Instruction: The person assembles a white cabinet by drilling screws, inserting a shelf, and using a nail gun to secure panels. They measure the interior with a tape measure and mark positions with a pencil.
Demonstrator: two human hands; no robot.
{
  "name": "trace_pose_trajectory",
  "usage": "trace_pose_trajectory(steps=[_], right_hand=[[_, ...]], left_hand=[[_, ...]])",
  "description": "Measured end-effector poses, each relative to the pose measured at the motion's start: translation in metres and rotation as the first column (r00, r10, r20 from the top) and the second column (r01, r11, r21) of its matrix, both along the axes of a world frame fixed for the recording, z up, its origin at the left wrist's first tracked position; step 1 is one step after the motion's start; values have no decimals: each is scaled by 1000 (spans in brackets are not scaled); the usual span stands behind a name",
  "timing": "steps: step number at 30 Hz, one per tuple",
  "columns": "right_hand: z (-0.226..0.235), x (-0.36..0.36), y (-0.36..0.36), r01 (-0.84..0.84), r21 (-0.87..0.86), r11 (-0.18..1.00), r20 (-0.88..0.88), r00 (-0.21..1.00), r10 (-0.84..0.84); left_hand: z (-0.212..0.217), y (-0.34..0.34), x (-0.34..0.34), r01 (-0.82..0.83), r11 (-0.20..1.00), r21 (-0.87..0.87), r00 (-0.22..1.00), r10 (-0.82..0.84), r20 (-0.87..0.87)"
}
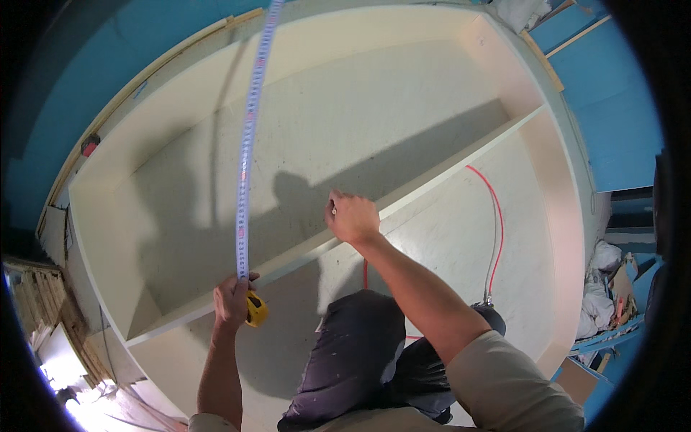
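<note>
My left hand [230, 299] is closed on a tape measure at the near side of the divider board [425, 193]. The yellow case of the tape measure [256, 309] shows just right of the fingers. Its white blade [248, 137] is drawn out long and runs away from me, over the far side of the cream box frame [324, 23] and out at the top. My right hand [354, 218] is closed above the middle of the divider. A small pale tip shows between its thumb and fingers, too small to name.
A red hose [498, 216] curves over the pale panel on the right and passes by my dark-trousered knees [360, 338]. Blue boards [612, 108] lie beyond the right side. Wood strips [54, 309] are stacked at the left, and plastic bags [596, 309] lie far right.
</note>
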State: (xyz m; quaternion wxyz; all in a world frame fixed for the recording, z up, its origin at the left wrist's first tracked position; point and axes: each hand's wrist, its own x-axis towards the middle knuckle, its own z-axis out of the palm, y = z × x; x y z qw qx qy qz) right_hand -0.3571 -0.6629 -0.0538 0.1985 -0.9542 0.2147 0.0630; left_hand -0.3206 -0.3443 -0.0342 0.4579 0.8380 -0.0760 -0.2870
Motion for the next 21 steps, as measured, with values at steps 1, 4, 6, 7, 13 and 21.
trace_pose_trajectory(steps=[1,4,6,7,13,21], right_hand=[[-4,0,2,95,116,989,91,990,-106],[-1,-11,-23,287,736,613,104,847,-521],[29,-34,-30,218,800,558,110,862,-495],[48,-49,-34,191,832,522,105,869,-484],[195,-115,-54,239,736,633,43,917,-396],[289,-100,37,-562,488,668,435,820,371]], left_hand=[[-3,2,-1,3,1000,-24,999,-2,47],[-9,-2,0,52,995,-79,996,-46,76],[-7,2,-1,56,996,-73,997,-51,65],[-5,4,-2,42,995,-90,997,-36,61],[0,-1,-1,135,991,-4,960,-130,248],[3,-3,1,61,992,-114,994,-50,93]])
